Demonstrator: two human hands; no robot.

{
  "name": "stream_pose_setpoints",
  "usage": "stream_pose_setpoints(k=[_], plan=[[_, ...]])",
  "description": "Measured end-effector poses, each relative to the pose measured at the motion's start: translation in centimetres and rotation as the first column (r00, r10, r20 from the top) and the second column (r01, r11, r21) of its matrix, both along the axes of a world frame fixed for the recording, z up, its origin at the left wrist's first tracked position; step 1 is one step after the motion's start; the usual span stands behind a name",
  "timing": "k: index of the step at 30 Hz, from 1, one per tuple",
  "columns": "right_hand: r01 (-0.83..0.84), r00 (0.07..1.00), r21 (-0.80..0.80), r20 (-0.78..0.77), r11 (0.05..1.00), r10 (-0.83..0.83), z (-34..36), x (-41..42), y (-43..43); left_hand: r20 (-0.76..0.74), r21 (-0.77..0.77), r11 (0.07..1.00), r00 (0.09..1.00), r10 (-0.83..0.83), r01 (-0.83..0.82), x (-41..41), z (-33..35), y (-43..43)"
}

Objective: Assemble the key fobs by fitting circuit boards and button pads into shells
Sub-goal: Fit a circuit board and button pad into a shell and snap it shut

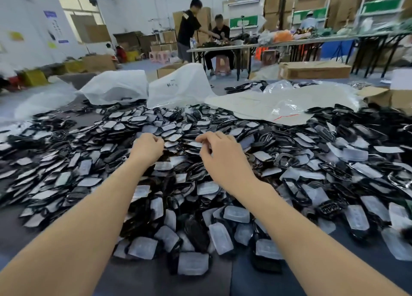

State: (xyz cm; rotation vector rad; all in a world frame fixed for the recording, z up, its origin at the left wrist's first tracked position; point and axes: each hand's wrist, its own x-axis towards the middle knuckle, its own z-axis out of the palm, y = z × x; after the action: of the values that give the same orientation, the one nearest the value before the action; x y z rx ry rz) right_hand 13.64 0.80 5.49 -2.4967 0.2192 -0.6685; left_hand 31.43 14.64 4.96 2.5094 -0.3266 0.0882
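Observation:
A wide heap of black key fob shells (196, 226) and translucent whitish button pads (236, 214) covers the dark table in front of me. Both my arms reach out over the heap. My left hand (147, 147) hovers over the middle of the pile with its fingers curled into a loose fist; I see nothing in it. My right hand (219, 149) is beside it, fingers bent, the fingertips pinching the edge of a pale pad (195, 144) that lies on the pile. No circuit boards can be made out.
White plastic bags (116, 87) and a flat clear bag (278, 105) lie at the far side of the heap. An open cardboard box (392, 97) stands at far right. Two people work at a long table (223, 47) behind, among stacked cartons.

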Motion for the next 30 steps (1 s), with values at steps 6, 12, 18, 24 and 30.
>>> stream_pose_setpoints(k=[6,12,18,24,30], plan=[[0.056,0.998,0.004,0.009,0.998,-0.056,0.9,0.6,-1.9,-0.024,0.132,0.991,1.0,-0.002,0.005,4.0,0.6,-2.9],[0.097,0.995,0.027,0.016,0.995,-0.097,0.6,0.3,-4.3,-0.085,0.286,0.957,0.996,-0.031,0.055,5.4,0.3,-5.0],[0.105,0.994,0.029,0.037,0.994,-0.106,-0.1,-0.2,-5.3,-0.12,0.274,0.958,0.992,-0.049,0.081,4.8,0.8,-5.0],[0.076,0.989,0.218,0.107,0.973,-0.102,0.1,-2.5,-6.8,0.094,-0.052,0.991,0.988,-0.121,0.126,2.2,2.4,-5.1],[0.037,0.987,0.481,0.118,0.876,-0.106,-0.4,-5.9,-9.0,0.067,-0.31,0.899,0.95,-0.304,0.309,-4.3,4.5,-6.9]])
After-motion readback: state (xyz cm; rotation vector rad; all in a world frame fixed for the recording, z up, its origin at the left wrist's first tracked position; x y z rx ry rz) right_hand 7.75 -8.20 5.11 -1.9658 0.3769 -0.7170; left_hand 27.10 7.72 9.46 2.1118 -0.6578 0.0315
